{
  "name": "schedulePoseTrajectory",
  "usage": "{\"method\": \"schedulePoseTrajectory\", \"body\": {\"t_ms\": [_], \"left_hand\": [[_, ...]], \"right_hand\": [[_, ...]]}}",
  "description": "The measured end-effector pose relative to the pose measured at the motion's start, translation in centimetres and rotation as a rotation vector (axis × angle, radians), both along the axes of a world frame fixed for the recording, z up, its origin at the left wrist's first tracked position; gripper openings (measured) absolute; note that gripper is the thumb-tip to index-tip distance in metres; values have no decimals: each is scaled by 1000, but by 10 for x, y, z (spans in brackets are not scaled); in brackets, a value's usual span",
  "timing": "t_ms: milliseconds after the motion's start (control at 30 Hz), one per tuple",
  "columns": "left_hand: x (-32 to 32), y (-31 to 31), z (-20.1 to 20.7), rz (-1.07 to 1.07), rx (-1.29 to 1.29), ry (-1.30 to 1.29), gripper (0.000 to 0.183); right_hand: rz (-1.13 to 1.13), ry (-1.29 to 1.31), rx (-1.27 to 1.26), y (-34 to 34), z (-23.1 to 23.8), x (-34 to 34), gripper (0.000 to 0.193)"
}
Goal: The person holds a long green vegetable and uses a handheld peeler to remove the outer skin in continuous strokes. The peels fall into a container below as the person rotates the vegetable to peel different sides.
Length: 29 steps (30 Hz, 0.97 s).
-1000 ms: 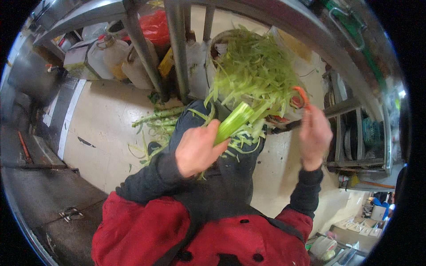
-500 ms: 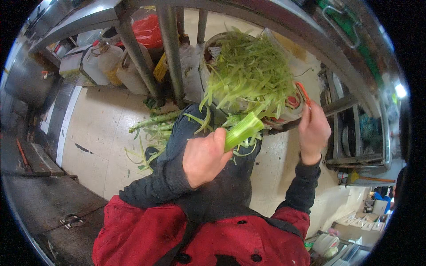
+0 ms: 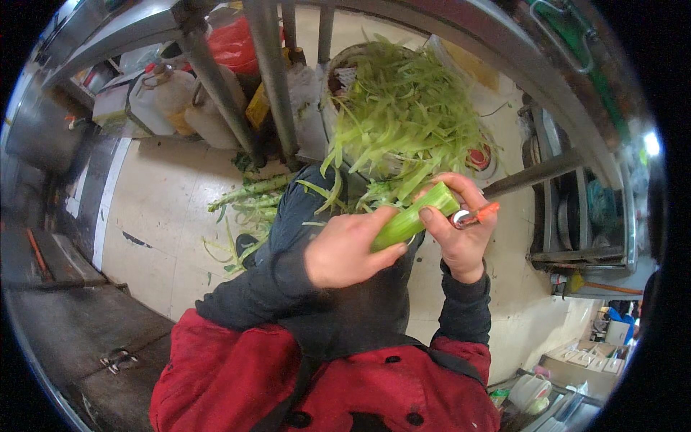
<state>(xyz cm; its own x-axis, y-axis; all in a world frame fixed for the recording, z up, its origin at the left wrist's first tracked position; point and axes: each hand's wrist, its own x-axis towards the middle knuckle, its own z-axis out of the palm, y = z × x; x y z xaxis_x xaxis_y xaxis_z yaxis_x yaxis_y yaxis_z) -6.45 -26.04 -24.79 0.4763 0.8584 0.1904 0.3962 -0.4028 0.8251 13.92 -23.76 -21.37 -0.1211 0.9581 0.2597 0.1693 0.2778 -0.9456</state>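
My left hand [image 3: 353, 247] is wrapped round the lower part of a thick pale-green vegetable stalk [image 3: 408, 222], which looks like celtuce. The stalk is tilted, its cut end up and to the right. My right hand [image 3: 458, 241] is closed at that upper end, with the thumb against the stalk's side and fingers behind it. In the same hand is a small orange-handled peeler [image 3: 481, 214]; its blade is mostly hidden. Beyond both hands, a round bin [image 3: 332, 119] is heaped with long green peelings [image 3: 407, 108]. Loose stalks and leaves [image 3: 252, 193] lie on the floor, left of my knee.
Metal table legs [image 3: 272, 79] stand just beyond my left knee. Plastic jugs [image 3: 169, 97] and a red bag [image 3: 235, 45] are behind them. At the right is a metal shelf [image 3: 583, 255] with pans, joined by a low crossbar [image 3: 536, 175]. A dark cabinet [image 3: 93, 338] is at the left.
My right hand has come left and down from beside the bin to the stalk's upper end, bringing the peeler with it. The left hand has shifted slightly right with the stalk.
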Motion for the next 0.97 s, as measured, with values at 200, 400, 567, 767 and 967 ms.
{"method": "schedulePoseTrajectory", "body": {"t_ms": [200,400,567,767,967], "left_hand": [[-31,16,-14,-421,-767,-415,30],[-34,6,8,-48,-750,-371,24],[-33,3,22,111,-478,-203,31],[-31,-13,24,223,-205,34,37],[-38,-20,18,268,-265,4,35]], "right_hand": [[76,112,-127,4,-1,17,43],[-229,-158,7,10,9,16,37],[-162,-900,781,-5,6,-5,19],[-385,-1205,853,16,16,13,11],[-595,-1081,913,31,28,39,14]]}}
